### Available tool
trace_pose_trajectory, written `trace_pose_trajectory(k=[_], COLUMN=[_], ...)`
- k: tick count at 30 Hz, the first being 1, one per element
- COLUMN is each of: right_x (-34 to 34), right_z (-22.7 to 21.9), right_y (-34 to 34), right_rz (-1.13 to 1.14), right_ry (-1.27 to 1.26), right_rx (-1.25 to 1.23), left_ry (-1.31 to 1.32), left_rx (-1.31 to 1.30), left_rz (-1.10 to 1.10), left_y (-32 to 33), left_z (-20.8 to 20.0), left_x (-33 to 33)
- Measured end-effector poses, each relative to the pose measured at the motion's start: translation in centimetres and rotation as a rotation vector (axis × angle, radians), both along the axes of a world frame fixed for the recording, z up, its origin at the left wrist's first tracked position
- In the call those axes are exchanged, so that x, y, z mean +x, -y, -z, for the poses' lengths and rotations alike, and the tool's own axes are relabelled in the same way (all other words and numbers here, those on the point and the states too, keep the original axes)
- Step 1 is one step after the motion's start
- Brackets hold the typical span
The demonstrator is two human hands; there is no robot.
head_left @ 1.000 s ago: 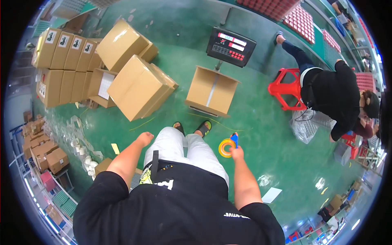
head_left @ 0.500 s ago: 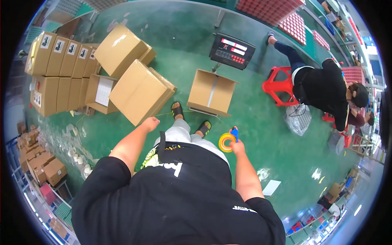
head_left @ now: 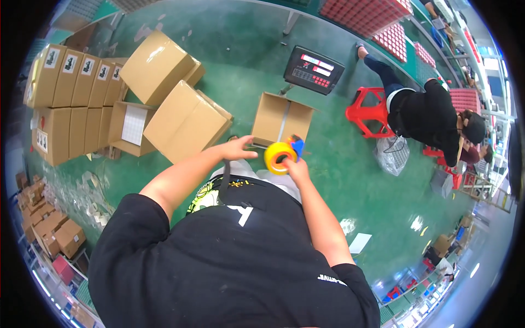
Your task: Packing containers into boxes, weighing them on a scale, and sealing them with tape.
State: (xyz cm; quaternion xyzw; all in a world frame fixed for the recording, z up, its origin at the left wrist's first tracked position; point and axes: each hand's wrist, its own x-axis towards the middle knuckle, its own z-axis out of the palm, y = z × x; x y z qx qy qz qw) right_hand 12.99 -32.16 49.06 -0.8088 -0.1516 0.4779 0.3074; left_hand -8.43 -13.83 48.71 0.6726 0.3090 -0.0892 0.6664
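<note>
Green floor (head_left: 322, 202) spreads under the whole workshop, glossy in patches. Ahead of both hands sits an open carton (head_left: 270, 121), a pale strip along its inside, and beyond that a black scale display (head_left: 314, 70). I can see the right hand (head_left: 297, 169) closed on a yellow tape roll (head_left: 272, 157) — it sits at that hand's left, with a blue piece (head_left: 297, 146) just ahead of the fingers. The left hand (head_left: 238, 147) is bare, fingers loosely spread, thumb apart — nothing in it. Big closed cartons (head_left: 188, 120) sit to its left; well to the right hand's right, a red stool (head_left: 369, 112) stands beside a bending co-worker (head_left: 429, 115).
</note>
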Motion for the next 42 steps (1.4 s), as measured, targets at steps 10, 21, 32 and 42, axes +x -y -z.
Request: trace_pose_trajectory(k=[10, 21, 32, 42], right_x=[2.5, 12.4, 12.2, 16.4], right_z=[7.5, 28.1, 36.1, 32.4], right_y=[-4.6, -8.5, -8.0, -5.0], right_rz=[-0.387, -1.117, -1.269, -1.443], right_ry=[-0.100, 0.412, 0.403, 0.560], right_rx=[-0.020, -0.508, -0.510, -0.396], left_ry=[-0.162, -0.936, -0.484, -0.536], left_rx=[-0.005, 0.415, 1.133, 0.720], left_rz=[-0.967, -1.286, -0.410, 0.621], left_y=[0.3, -5.2, 2.4, 2.8], left_z=[3.9, 14.6, 12.4, 34.5], left_x=[-2.9, -20.1, 0.7, 24.7])
